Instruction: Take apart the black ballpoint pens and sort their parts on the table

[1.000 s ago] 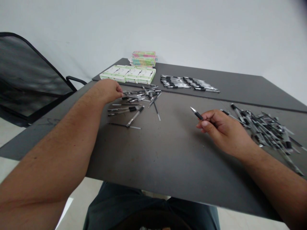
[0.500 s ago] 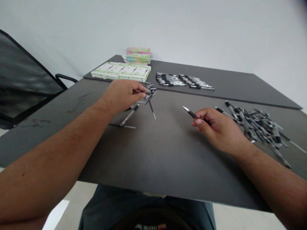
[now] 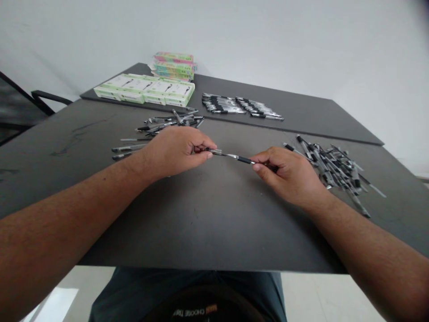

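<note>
I've got a loose scatter of black-and-clear plastic pens (image 3: 169, 123) far left, then L hand (image 3: 170, 152) pinching one end of a slim black-and-silver pen (image 3: 234, 156), R hand (image 3: 284, 172) pinching the other, fingers closed, pen level mid-table between them. Neat rows of black-and-silver pens (image 3: 237, 105) done on far side; loose heap of pens (image 3: 335, 167) on right left to do.

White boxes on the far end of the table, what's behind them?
A stack of pink and green packets stands behind the white-and-green boxes on the dark tabletop. The tabletop under the boxes is covered and cannot be seen.
</note>
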